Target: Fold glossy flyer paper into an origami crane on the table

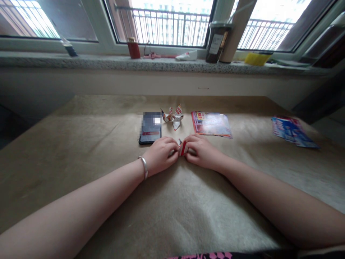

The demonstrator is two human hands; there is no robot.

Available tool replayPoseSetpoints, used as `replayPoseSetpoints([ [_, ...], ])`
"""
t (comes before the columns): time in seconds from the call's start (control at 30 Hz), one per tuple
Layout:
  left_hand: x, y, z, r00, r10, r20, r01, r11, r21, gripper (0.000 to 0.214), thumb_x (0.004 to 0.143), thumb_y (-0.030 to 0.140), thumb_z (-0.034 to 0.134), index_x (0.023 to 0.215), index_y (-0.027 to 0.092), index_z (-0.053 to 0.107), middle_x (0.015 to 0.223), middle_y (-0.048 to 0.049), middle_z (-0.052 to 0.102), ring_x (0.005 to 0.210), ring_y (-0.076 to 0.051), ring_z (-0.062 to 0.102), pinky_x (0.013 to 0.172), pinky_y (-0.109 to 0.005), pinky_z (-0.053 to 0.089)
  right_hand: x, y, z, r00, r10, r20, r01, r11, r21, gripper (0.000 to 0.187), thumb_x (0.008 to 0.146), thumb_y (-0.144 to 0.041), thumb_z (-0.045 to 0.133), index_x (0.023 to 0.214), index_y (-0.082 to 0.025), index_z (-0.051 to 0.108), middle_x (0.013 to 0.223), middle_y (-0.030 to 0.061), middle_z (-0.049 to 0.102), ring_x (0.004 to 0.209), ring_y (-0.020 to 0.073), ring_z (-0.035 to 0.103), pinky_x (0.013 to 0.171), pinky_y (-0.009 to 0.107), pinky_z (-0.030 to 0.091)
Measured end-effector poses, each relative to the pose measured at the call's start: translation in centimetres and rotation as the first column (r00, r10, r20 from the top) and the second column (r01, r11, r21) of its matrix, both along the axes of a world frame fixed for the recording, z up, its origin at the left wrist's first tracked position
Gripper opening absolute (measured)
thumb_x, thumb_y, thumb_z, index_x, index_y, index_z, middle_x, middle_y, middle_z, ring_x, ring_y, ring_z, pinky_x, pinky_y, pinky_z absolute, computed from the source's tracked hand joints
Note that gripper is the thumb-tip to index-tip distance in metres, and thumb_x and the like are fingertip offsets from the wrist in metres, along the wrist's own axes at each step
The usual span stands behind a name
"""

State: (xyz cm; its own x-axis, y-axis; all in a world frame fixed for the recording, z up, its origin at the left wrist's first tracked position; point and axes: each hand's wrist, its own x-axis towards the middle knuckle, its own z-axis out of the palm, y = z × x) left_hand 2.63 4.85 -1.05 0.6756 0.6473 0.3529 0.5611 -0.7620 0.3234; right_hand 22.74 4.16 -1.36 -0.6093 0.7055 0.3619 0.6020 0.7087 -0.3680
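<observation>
Between my two hands is a small piece of folded paper (183, 148), pale with a red stripe. My left hand (162, 153), with a silver bangle at the wrist, pinches its left side. The fingers of my right hand (201, 151) are closed on its right side, and parts of the paper are hidden behind them. Just beyond my hands stand folded paper figures (176, 118) with pointed, printed flaps. A phone (151, 128) lies left of them, close to my left hand. Right of the figures is a stack of printed paper sheets (211, 124).
More blue and red leaflets (293, 131) lie at the right of the table (107, 172). On the stone windowsill (102, 63) beyond stand a red container (133, 48), a dark lidded jar (216, 43) and a yellow object (257, 58).
</observation>
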Motion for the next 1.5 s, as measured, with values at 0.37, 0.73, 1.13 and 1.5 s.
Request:
replayPoseSetpoints([
  [0.37,0.1,0.3,-0.1,0.998,0.053,-0.028,-0.054,0.997,-0.047,0.009,0.081,0.017,0.056,0.075,0.014,0.062,0.080,-0.0056,0.062,0.078,-0.017,0.056,0.074,-0.029,0.047,-0.2,0.1,0.3,0.996,-0.072,-0.046,0.069,0.996,-0.061,0.010,0.079,-0.015,0.055,0.074,-0.017,0.063,0.085,0.0055,0.068,0.087,0.0179,0.060,0.085,0.034,0.041],
  [0.73,0.2,0.2,-0.2,0.996,0.083,-0.029,-0.084,0.995,-0.061,0.007,0.079,0.017,0.059,0.072,0.014,0.058,0.079,-0.0037,0.061,0.073,-0.014,0.057,0.070,-0.025,0.046,-0.1,0.7,-0.5,0.991,-0.100,-0.086,0.092,0.992,-0.090,0.011,0.076,-0.016,0.060,0.066,-0.018,0.059,0.077,0.0030,0.067,0.077,0.0153,0.060,0.075,0.029,0.042],
  [1.13,-1.2,-0.3,0.4,0.978,-0.101,-0.183,0.125,0.984,0.126,0.023,0.093,0.023,0.041,0.094,0.017,0.062,0.085,-0.0052,0.063,0.076,-0.013,0.061,0.069,-0.023,0.048,-0.1,1.0,-0.8,0.988,-0.090,-0.123,0.079,0.992,-0.097,0.010,0.077,-0.017,0.064,0.068,-0.018,0.059,0.083,0.0040,0.068,0.079,0.0157,0.060,0.076,0.031,0.044],
  [1.5,-0.9,-0.4,0.3,0.987,-0.122,-0.100,0.135,0.981,0.136,0.023,0.093,0.021,0.043,0.087,0.015,0.064,0.101,-0.0075,0.061,0.083,-0.012,0.060,0.074,-0.022,0.050,0.0,1.2,-1.0,0.977,-0.162,-0.136,0.145,0.981,-0.130,0.016,0.074,-0.025,0.070,0.065,-0.018,0.059,0.074,0.0026,0.065,0.071,0.0148,0.056,0.071,0.029,0.042],
])
